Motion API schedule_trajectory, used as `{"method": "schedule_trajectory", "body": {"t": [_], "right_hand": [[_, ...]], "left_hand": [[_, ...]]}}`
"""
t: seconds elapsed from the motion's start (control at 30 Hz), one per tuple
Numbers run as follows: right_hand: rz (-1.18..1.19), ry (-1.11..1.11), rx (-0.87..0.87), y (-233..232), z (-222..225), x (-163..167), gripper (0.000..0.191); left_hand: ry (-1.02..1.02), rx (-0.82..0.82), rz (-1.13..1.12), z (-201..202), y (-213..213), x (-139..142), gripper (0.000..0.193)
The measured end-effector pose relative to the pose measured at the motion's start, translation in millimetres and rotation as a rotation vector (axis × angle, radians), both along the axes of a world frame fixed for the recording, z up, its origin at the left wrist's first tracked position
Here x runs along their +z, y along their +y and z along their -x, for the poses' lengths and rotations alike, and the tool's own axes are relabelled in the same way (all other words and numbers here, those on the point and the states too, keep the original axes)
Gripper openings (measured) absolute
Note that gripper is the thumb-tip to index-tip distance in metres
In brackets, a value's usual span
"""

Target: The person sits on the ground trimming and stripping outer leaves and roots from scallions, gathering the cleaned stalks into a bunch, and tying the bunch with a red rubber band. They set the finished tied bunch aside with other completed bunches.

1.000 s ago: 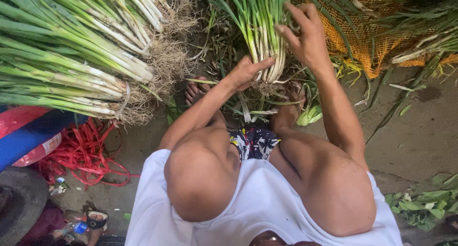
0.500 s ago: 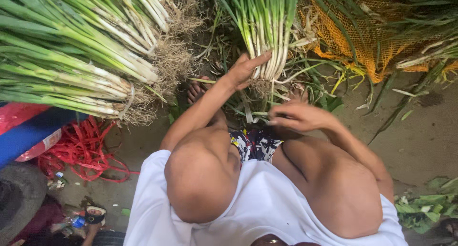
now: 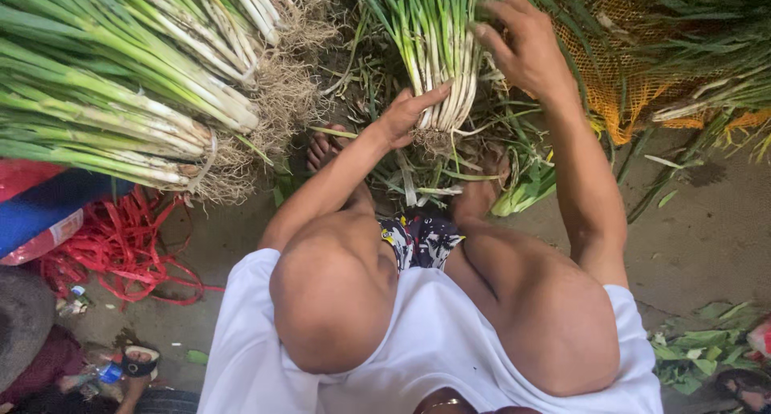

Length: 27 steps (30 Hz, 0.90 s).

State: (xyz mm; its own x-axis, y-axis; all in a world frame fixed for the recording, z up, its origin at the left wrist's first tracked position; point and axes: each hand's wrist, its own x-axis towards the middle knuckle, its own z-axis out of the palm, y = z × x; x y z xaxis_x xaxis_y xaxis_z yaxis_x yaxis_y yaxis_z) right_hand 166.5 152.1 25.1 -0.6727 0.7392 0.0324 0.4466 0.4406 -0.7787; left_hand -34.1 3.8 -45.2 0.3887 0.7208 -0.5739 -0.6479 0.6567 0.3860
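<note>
Both hands hold one bunch of spring onions (image 3: 438,53), white stems and pale roots below the left hand (image 3: 405,113), green leaves rising past the right hand (image 3: 526,48)

Stacked bundles of green onions (image 3: 120,101) fill the upper left of the frame, their roots reaching toward the centre. An orange net sack (image 3: 634,85) blocks the upper right. A red string tangle (image 3: 120,245) crowds the left. Bare ground (image 3: 707,229) at right centre leaves open passage; leaf scraps (image 3: 699,354) lie lower right.
</note>
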Motion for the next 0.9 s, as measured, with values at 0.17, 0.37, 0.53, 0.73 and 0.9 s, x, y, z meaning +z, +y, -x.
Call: {"method": "schedule_trajectory", "body": {"t": [0.17, 0.37, 0.53, 0.73, 0.9], "right_hand": [[0.068, -0.044, -0.129, -2.4, 3.0, -25.9, 0.022], [-0.034, -0.017, 0.111, 8.5, -0.6, -18.4, 0.027], [0.076, -0.08, 0.249, 18.3, -11.7, -26.9, 0.034], [0.5, -0.165, -0.018, 13.2, -7.1, -45.3, 0.019], [-0.094, -0.259, -0.013, -30.5, 6.9, -49.5, 0.014]], "left_hand": [[-0.111, 0.002, 0.004, 3.2, -0.4, 0.4, 0.052], [-0.07, 0.004, 0.06, -1.0, -1.4, -0.1, 0.052], [-0.07, 0.0, 0.074, 0.0, -2.6, -2.0, 0.054], [0.067, -0.056, 0.025, -1.1, -2.6, 1.0, 0.056], [-0.202, 0.073, 0.115, -8.3, -1.3, 0.5, 0.046]]}}
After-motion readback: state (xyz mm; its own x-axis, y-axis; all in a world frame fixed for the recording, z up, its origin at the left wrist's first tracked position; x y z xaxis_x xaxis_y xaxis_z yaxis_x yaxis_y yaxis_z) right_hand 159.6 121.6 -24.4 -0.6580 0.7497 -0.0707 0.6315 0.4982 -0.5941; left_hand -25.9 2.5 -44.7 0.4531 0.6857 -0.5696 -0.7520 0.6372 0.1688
